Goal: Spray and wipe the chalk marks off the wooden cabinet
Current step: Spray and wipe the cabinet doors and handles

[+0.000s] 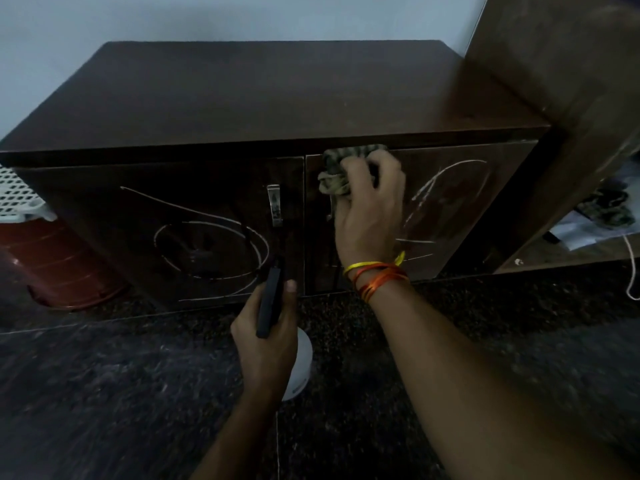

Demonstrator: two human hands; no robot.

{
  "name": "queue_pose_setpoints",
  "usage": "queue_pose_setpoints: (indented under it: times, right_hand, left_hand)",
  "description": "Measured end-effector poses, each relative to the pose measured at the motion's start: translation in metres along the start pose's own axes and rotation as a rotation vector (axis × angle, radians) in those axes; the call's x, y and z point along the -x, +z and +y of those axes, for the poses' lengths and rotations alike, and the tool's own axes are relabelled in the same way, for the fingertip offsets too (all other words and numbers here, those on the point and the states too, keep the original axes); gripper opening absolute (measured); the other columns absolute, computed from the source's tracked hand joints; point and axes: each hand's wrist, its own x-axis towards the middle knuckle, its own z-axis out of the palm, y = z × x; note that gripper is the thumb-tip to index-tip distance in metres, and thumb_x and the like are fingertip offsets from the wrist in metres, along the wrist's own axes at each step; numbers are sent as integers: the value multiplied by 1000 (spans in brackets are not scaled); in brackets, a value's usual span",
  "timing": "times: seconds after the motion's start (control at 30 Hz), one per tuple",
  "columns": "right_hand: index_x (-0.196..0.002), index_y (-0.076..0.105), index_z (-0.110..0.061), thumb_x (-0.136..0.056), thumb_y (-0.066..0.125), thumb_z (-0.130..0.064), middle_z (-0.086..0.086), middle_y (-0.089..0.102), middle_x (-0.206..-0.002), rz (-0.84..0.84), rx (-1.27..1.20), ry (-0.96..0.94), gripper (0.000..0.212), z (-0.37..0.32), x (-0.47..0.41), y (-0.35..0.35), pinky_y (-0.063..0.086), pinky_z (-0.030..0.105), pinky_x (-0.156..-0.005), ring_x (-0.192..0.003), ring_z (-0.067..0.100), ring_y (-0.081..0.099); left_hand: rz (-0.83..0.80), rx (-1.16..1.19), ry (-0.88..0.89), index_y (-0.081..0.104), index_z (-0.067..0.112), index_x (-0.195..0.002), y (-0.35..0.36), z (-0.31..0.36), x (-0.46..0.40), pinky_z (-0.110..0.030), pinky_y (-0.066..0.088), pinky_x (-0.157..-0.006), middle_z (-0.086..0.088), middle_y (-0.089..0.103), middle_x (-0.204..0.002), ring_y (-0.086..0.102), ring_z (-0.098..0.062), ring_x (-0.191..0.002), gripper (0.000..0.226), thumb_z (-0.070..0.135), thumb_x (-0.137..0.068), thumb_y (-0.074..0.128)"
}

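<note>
A low dark wooden cabinet (263,98) stands against the wall with two front doors. White chalk loops and lines (211,251) cover the left door, and more chalk marks (446,195) run across the right door. My right hand (370,209) grips a crumpled greenish cloth (336,171) and presses it against the top left of the right door. My left hand (266,330) holds a spray bottle (298,368) with a black head and white body, low in front of the left door.
A red-brown bucket (59,268) and a white lattice basket (17,195) sit left of the cabinet. A taller wooden unit (568,81) stands on the right, with papers and a white cord (632,268) below it. The floor is dark speckled stone. A metal handle (275,206) is on the left door.
</note>
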Motion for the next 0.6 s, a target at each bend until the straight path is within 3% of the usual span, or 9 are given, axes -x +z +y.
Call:
queue_pose_setpoints:
  times: [0.13, 0.27, 0.43, 0.6]
  right_hand:
    - [-97, 66, -11, -78, 52, -3, 16, 59, -109, -23, 19, -150, 25, -14, 1, 5, 50, 36, -71, -94, 30, 55]
    - [-102, 64, -10, -78, 41, -6, 16, 57, -111, -56, -6, -196, 34, -2, -3, 0, 52, 40, -70, -94, 31, 55]
    - [-105, 62, -9, -66, 53, 10, 19, 52, -116, -7, -4, -62, 45, 22, -7, -8, 51, 43, -76, -101, 34, 53]
    - [-101, 61, -7, -62, 57, 12, 20, 51, -114, 14, -29, -18, 44, 21, -10, -12, 52, 42, -78, -103, 34, 54]
  left_hand:
    - [15, -8, -2, 60, 29, -73, 1, 1, 0, -47, 49, -56, -11, 57, -60, 59, -35, -60, 21, 46, -85, 59]
    - [19, -18, -7, 58, 30, -71, 6, 2, -2, -44, 47, -55, -12, 55, -59, 57, -32, -58, 22, 44, -88, 59]
    - [10, 69, -37, 60, 29, -75, 11, 8, -5, -43, 46, -56, -3, 52, -59, 53, -24, -58, 18, 41, -88, 59]
    - [24, 119, -21, 66, 9, -98, 11, 10, -10, -34, 50, -62, 4, 58, -66, 60, -19, -66, 39, 45, -86, 58]
